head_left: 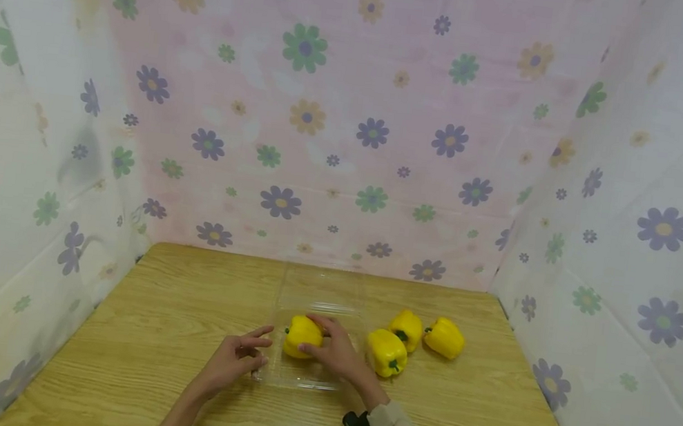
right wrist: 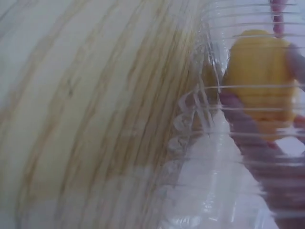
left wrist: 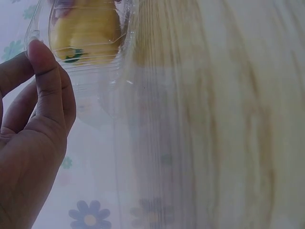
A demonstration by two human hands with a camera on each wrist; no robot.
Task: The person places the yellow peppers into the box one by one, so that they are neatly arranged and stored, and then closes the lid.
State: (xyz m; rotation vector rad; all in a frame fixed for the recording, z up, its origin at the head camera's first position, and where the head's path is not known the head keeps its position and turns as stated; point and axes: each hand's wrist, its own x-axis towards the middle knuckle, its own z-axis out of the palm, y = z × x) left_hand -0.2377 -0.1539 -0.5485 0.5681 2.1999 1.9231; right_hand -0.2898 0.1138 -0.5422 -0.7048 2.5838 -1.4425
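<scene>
A clear plastic clamshell container [head_left: 323,386] lies opened on the table, its lid [head_left: 322,287] folded back toward the far wall. My right hand [head_left: 339,353] reaches into the base and grips a yellow bell pepper [head_left: 303,338], whose green stem points left. Through the ribbed plastic wall, the right wrist view shows that pepper [right wrist: 259,71] between the fingers. At the container's left edge is my left hand [head_left: 232,362]; in the left wrist view its thumb and finger [left wrist: 45,71] pinch the plastic rim.
Just right of the container sit a yellow bell pepper [head_left: 386,353] and another pepper [head_left: 407,329] close behind it. Farther right lies one more yellow pepper [head_left: 445,338]. Flower-printed sheets [head_left: 337,136] enclose the wooden table [head_left: 195,295] at the back and both sides.
</scene>
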